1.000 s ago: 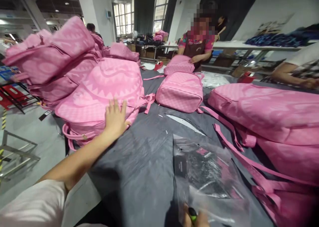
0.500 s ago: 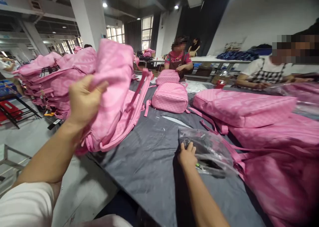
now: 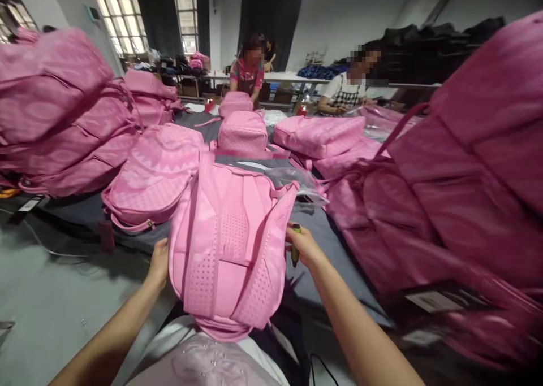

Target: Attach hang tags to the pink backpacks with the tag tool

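Observation:
A pink backpack (image 3: 231, 244) stands in front of my body at the table edge, its shoulder straps and dotted back padding facing me. My left hand (image 3: 159, 261) grips its left side, the fingers partly hidden behind it. At its right side is my right hand (image 3: 303, 244), closed on the backpack's edge, with a small green-and-black tool (image 3: 296, 244) sticking out of the grip. Just beyond lies a clear plastic bag (image 3: 311, 180) with dark contents. Another pink backpack (image 3: 156, 171) lies flat to the left of the held one.
Stacks of pink backpacks rise at the left (image 3: 63, 103) and right (image 3: 479, 171). Smaller pink bags (image 3: 242, 131) sit farther back on the grey-covered table (image 3: 339, 261). Two people work across the table, with another person behind. Labels hang by the right stack.
My right hand has left the plastic bag and now grips a backpack's side. My left hand, earlier lifting a backpack at the left, is lower and closer in. The view has turned right.

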Motion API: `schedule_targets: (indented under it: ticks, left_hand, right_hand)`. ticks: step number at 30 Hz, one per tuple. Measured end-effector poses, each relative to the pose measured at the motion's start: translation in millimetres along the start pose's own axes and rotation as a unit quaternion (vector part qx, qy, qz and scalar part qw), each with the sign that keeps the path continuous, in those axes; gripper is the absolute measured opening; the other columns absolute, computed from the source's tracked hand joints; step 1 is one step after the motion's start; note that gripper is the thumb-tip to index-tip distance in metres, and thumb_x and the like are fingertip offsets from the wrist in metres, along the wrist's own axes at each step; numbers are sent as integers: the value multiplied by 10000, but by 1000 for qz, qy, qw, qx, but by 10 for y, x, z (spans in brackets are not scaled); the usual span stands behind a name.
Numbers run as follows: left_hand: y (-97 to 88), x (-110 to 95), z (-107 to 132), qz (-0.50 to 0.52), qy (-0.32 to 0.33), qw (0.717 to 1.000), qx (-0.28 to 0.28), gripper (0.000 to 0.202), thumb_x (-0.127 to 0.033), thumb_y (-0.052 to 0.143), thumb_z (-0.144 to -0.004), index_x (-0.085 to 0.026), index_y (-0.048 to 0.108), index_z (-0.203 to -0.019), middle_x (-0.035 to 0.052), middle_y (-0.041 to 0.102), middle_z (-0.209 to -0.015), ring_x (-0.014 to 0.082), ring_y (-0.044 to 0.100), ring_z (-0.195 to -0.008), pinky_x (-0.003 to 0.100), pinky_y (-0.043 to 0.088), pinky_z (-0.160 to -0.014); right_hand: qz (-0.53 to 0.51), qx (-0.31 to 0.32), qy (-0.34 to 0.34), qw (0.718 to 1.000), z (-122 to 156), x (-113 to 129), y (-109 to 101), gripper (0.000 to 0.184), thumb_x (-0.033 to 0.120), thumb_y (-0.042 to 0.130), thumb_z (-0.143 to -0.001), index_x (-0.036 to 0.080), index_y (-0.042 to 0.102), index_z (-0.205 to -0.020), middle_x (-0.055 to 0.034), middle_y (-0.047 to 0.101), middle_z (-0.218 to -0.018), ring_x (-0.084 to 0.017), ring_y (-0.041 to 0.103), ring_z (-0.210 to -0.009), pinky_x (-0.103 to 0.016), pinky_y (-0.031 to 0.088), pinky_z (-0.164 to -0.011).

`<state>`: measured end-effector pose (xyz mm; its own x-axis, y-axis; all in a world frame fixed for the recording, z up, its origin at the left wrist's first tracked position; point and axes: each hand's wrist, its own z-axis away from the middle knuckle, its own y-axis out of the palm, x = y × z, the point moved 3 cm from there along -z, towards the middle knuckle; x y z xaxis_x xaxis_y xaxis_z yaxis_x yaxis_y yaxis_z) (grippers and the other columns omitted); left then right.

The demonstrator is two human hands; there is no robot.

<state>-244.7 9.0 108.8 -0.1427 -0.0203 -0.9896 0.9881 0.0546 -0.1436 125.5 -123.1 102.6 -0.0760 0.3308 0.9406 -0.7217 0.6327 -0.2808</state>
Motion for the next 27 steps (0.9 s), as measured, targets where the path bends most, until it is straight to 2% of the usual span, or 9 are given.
schedule_targets:
  ticks: [4, 6, 9, 12, 15, 19, 22, 24, 27]
  left_hand:
    - [-84, 228, 269, -174, 256, 951, 12, 615, -524, 537, -889, -147, 523, -1374, 201, 508, -1496, 333, 362, -1490, 580, 264, -1232]
    - [192, 297, 487, -310, 458, 816, 166, 542, -405, 463, -957, -169, 478, -1444, 174, 496, -1526, 291, 380, -1493, 548, 281, -1239]
    - [711, 607, 855, -410, 577, 635, 308, 507, -325, 409, -995, -197, 465, -1483, 118, 509, -1533, 265, 436, -1467, 484, 386, -1198]
    - [992, 887, 1098, -414, 602, 619, 288, 485, -384, 421, -987, -206, 570, -1413, 105, 581, -1469, 294, 527, -1395, 475, 468, -1140]
    - [928, 949, 1186, -399, 612, 627, 269, 465, -439, 430, -966, -263, 638, -1343, 101, 638, -1403, 315, 606, -1309, 492, 545, -1036]
    - [940, 450, 1058, -393, 591, 629, 317, 365, -351, 414, -994, -210, 688, -1190, 124, 730, -1206, 246, 712, -1085, 379, 605, -871]
    - [1478, -136, 774, -380, 591, 612, 363, 323, -311, 384, -1028, -193, 673, -1113, 91, 736, -1064, 201, 688, -969, 349, 568, -847]
    - [1983, -442, 576, -356, 642, 545, 406, 326, -339, 433, -1017, -157, 663, -1159, 120, 698, -1199, 246, 621, -1152, 410, 496, -996]
    - [2566, -651, 321, -383, 674, 443, 451, 423, -464, 476, -999, -111, 708, -993, 138, 721, -973, 269, 635, -960, 430, 454, -892]
  right_hand:
    - [34, -102, -13, 994, 328, 18, -129, 543, 445, 679, -765, 123, 653, -1202, -153, 748, -998, -250, 725, -852, -286, 514, -589]
    - [101, -167, -96, 976, 537, 279, -97, 578, 497, 671, -805, 171, 638, -1281, -151, 726, -1165, -290, 684, -1075, -342, 544, -768]
    - [182, -150, -244, 941, 830, 622, 245, 539, 561, 548, -933, 200, 624, -1326, -95, 773, -947, -251, 720, -906, -328, 548, -757]
    - [197, -73, -382, 900, 977, 552, 729, 466, 445, 501, -1006, 187, 576, -1386, -74, 770, -874, -185, 712, -739, -280, 560, -695]
    - [297, -111, -545, 777, 1010, 122, 944, 349, 219, 519, -994, 195, 615, -1329, -166, 693, -1235, -228, 681, -1098, -337, 569, -888]
    - [347, -207, -491, 771, 1022, -522, 662, 529, 46, 488, -927, 191, 504, -1436, -236, 572, -1369, -306, 597, -1234, -456, 565, -905]
    - [340, -237, -423, 806, 1080, -692, 474, 679, 43, 521, -877, 199, 378, -1522, -262, 495, -1432, -353, 569, -1256, -509, 561, -895]
    - [308, -243, -417, 820, 1095, -696, 457, 743, 52, 543, -856, 200, 319, -1548, -256, 483, -1437, -354, 545, -1291, -513, 559, -915]
    - [270, -254, -419, 829, 1077, -700, 488, 776, 53, 556, -836, 214, 302, -1551, -222, 520, -1390, -326, 540, -1297, -486, 561, -928]
